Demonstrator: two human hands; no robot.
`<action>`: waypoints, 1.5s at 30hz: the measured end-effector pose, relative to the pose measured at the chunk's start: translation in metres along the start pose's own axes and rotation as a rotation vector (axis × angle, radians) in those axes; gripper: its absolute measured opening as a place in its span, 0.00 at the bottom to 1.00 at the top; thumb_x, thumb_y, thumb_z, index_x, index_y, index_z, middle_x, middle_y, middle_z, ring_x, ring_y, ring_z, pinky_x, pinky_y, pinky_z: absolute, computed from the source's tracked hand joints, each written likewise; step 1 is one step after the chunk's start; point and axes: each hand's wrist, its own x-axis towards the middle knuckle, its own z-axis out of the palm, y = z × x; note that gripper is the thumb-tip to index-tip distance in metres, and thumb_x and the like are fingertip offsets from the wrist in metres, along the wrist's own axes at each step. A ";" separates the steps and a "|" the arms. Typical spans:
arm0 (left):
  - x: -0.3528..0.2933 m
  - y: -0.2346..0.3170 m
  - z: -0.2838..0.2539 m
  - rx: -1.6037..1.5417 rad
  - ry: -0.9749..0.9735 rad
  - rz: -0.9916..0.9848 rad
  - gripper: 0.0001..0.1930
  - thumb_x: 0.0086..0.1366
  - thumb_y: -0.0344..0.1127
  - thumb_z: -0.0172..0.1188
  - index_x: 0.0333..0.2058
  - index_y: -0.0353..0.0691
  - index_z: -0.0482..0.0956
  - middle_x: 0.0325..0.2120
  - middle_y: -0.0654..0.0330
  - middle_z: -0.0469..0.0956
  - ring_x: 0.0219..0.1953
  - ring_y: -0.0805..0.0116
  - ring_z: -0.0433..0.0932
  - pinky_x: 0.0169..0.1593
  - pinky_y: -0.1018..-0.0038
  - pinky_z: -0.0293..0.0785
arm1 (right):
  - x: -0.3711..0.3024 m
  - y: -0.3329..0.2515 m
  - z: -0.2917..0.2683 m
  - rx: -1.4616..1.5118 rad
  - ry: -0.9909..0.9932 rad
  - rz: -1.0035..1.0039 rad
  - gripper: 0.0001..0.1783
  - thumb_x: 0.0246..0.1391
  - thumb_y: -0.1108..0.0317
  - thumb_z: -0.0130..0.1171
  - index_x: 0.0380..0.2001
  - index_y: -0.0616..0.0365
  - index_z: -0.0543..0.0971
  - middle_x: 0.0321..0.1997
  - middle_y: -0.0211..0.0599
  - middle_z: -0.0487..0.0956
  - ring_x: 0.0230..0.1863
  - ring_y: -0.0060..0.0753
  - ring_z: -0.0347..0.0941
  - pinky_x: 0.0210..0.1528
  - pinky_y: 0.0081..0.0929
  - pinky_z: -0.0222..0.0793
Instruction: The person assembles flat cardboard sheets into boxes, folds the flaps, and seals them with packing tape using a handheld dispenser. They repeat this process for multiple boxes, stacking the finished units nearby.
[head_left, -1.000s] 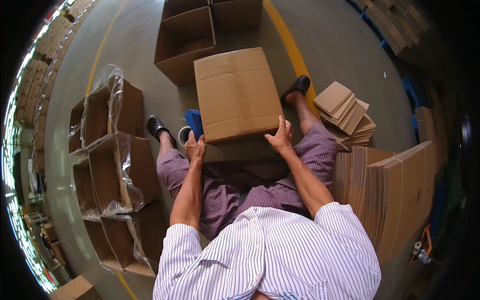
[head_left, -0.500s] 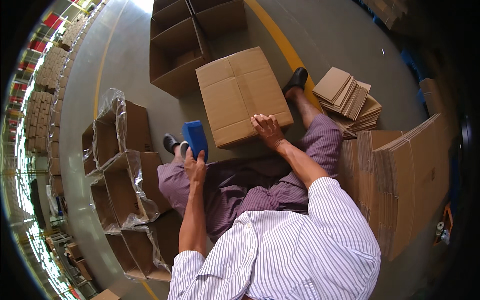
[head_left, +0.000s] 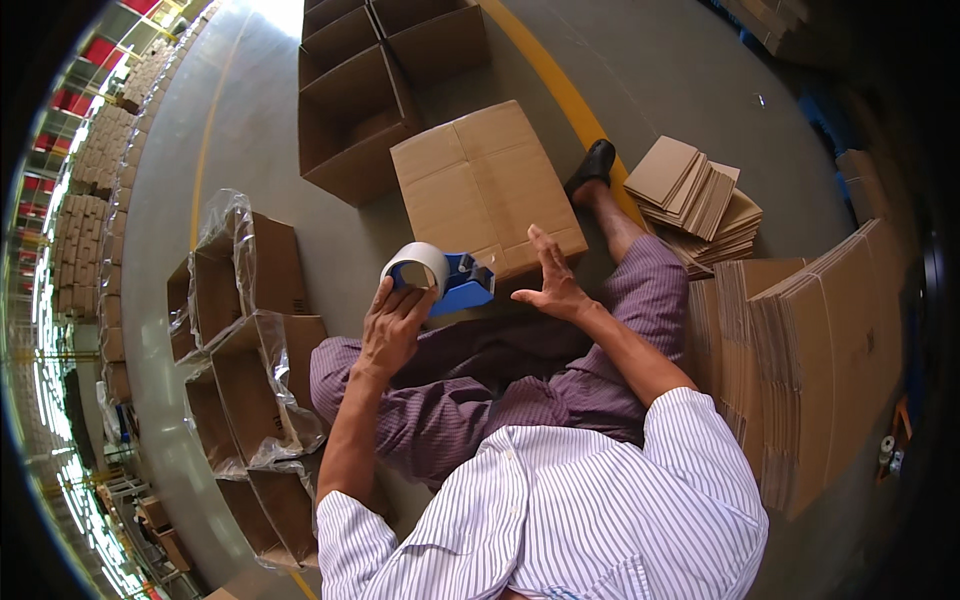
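My left hand (head_left: 392, 325) grips a blue tape dispenser (head_left: 462, 296) that carries a wide roll of pale tape (head_left: 424, 258). The dispenser's cutting end points right, over the near edge of a closed cardboard box (head_left: 487, 185). That box sits on the floor between my legs, its top flaps folded flat with a seam across. My right hand (head_left: 557, 278) is raised at the box's near right corner, fingers and thumb apart, holding nothing. Whether it touches the cardboard I cannot tell.
Open-topped boxes (head_left: 352, 110) stand beyond the closed box. At left are more open boxes (head_left: 255, 375) lined with clear plastic. Cardboard sheets (head_left: 690, 200) lie piled at right, near folded cartons (head_left: 825, 350) standing on edge. A yellow line (head_left: 555, 80) crosses the floor.
The dispenser has swung from upright beside the box to lying across its near edge, now showing the tape roll. My right hand has lifted off the box top and spread its fingers.
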 end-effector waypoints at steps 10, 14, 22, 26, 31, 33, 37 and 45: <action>0.006 0.009 -0.015 -0.236 -0.169 0.061 0.28 0.49 0.20 0.62 0.53 0.42 0.76 0.45 0.56 0.80 0.51 0.58 0.77 0.72 0.56 0.48 | 0.003 -0.067 -0.044 0.248 -0.159 -0.242 0.19 0.49 0.70 0.69 0.47 0.53 0.80 0.50 0.32 0.81 0.61 0.41 0.69 0.64 0.37 0.64; 0.006 0.016 -0.016 -0.571 -0.355 -0.018 0.26 0.52 0.26 0.65 0.53 0.41 0.76 0.44 0.54 0.80 0.50 0.56 0.77 0.72 0.53 0.46 | -0.019 -0.056 -0.031 0.685 -0.181 0.217 0.08 0.55 0.71 0.65 0.39 0.59 0.82 0.38 0.32 0.84 0.46 0.28 0.77 0.51 0.27 0.73; -0.013 -0.038 0.000 -0.290 -0.569 -0.122 0.26 0.55 0.60 0.66 0.29 0.38 0.82 0.21 0.52 0.79 0.34 0.54 0.81 0.68 0.52 0.51 | -0.052 0.012 -0.077 0.643 0.001 0.703 0.12 0.59 0.62 0.63 0.34 0.63 0.82 0.33 0.36 0.83 0.35 0.26 0.80 0.40 0.23 0.77; -0.074 -0.110 0.006 -0.452 -0.581 -0.504 0.27 0.53 0.59 0.67 0.28 0.34 0.83 0.21 0.51 0.80 0.27 0.59 0.77 0.55 0.63 0.68 | -0.058 0.081 -0.137 0.629 0.028 0.834 0.11 0.58 0.62 0.63 0.36 0.59 0.80 0.32 0.32 0.83 0.31 0.21 0.78 0.35 0.19 0.74; -0.056 -0.094 0.016 -0.505 -0.617 -0.637 0.23 0.55 0.52 0.69 0.25 0.33 0.77 0.18 0.66 0.70 0.24 0.79 0.66 0.28 0.71 0.66 | -0.043 0.104 -0.113 0.602 0.064 0.928 0.12 0.57 0.60 0.66 0.34 0.57 0.79 0.30 0.30 0.82 0.27 0.19 0.76 0.28 0.15 0.70; -0.044 -0.081 0.011 -0.538 -0.615 -0.653 0.23 0.56 0.53 0.68 0.27 0.33 0.78 0.18 0.66 0.72 0.24 0.79 0.68 0.29 0.71 0.67 | -0.040 0.113 -0.104 0.606 0.106 0.918 0.14 0.55 0.57 0.67 0.31 0.56 0.80 0.27 0.27 0.81 0.23 0.17 0.73 0.23 0.16 0.67; -0.043 -0.084 0.024 -0.626 -0.614 -0.682 0.23 0.57 0.53 0.67 0.30 0.32 0.80 0.20 0.65 0.74 0.25 0.77 0.71 0.31 0.71 0.70 | -0.032 0.120 -0.101 0.418 0.209 0.933 0.17 0.53 0.53 0.69 0.28 0.56 0.80 0.25 0.27 0.80 0.22 0.16 0.72 0.24 0.16 0.68; -0.033 -0.089 0.032 -0.599 -0.611 -0.669 0.24 0.56 0.53 0.68 0.30 0.32 0.80 0.18 0.59 0.73 0.23 0.73 0.71 0.30 0.68 0.69 | -0.024 0.132 -0.102 0.447 0.309 0.926 0.16 0.52 0.56 0.70 0.23 0.57 0.80 0.21 0.28 0.79 0.18 0.16 0.70 0.19 0.15 0.64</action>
